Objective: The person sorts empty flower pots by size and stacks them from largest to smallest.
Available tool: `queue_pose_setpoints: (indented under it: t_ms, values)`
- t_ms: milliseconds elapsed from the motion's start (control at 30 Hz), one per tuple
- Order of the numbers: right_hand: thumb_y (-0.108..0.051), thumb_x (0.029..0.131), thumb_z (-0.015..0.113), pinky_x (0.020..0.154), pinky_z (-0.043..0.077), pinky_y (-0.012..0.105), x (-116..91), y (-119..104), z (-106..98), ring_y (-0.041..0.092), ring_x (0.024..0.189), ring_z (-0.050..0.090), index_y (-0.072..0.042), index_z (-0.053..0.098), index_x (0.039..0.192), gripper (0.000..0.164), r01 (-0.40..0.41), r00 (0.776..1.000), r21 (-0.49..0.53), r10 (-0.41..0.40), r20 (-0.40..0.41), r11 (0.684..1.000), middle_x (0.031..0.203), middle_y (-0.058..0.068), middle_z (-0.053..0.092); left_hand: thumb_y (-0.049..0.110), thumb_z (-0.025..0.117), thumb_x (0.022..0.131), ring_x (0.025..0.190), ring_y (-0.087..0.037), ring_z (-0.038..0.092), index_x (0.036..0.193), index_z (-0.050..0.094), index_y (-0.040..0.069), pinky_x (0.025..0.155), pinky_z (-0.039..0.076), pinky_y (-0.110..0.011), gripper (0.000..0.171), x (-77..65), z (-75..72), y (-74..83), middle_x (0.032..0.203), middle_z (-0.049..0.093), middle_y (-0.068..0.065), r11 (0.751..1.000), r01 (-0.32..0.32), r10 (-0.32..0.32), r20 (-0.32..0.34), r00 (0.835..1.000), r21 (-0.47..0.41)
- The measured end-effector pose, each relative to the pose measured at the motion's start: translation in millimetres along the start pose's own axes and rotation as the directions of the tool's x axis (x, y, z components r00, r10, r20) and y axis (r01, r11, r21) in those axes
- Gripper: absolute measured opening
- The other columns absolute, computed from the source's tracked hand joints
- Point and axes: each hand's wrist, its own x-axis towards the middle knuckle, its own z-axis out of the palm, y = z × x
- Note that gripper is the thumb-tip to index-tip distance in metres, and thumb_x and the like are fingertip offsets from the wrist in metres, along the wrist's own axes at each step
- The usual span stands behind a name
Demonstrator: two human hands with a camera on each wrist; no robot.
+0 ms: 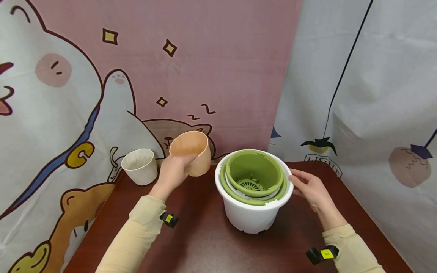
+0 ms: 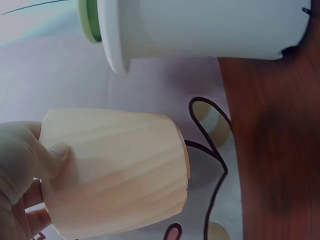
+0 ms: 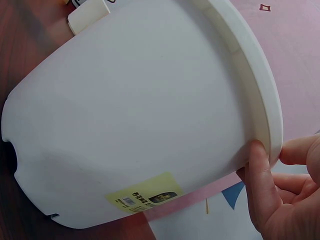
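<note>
My left hand (image 1: 175, 167) grips a peach-coloured flower pot (image 1: 199, 161) by its rim and holds it up off the table, mouth tilted. In the left wrist view the thumb presses on the outside of this pot (image 2: 117, 165), with fingers on the far side. A large white flower pot (image 1: 250, 216) stands upright on the table, with green pots (image 1: 254, 163) nested inside it. My right hand (image 1: 312, 189) pinches the white pot's rim from the right. The right wrist view shows fingertips (image 3: 259, 150) under the rim, beside a yellow label (image 3: 145, 194) on the pot's wall.
A cream flower pot (image 1: 140, 168) with a ribbed inside stands at the table's back left. The dark red-brown table (image 1: 205, 242) meets a printed cloth backdrop (image 1: 232, 76) along its back and sides.
</note>
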Motion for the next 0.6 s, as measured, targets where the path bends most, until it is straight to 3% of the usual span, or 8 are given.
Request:
queue_pose_setpoints:
  t_ms: [367, 600]
  values:
    - [-0.021, 0.102, 0.057, 0.075, 0.057, 0.025, 0, 0, 0, 0.0, 0.086, 0.064, 0.013, 0.042, 0.142, 0.055, -0.006, 1.0, -0.007, 0.006, -0.002, 1.0, 0.131, 0.029, 0.055, -0.018, 0.059, 0.066, 0.068, -0.028, 0.064, 0.106, 0.072, 0.022, 0.061, 0.05, -0.048, 0.057, 14.8, -14.6, 12.8, 0.081, 0.07, 0.001, 0.997, -0.075, 0.075, -0.055, 0.996, 0.005]
    - [-0.02, 0.102, 0.057, 0.075, 0.057, 0.025, 0, -1, 0, 0.0, 0.085, 0.064, 0.013, 0.042, 0.142, 0.054, -0.005, 1.0, 0.002, 0.005, 0.0, 1.0, 0.13, 0.028, 0.056, -0.017, 0.061, 0.071, 0.075, -0.026, 0.067, 0.116, 0.073, 0.02, 0.069, 0.051, -0.045, 0.06, 21.8, -22.2, 19.6, 0.085, 0.073, 0.0, 0.991, -0.13, 0.131, -0.101, 0.986, 0.011]
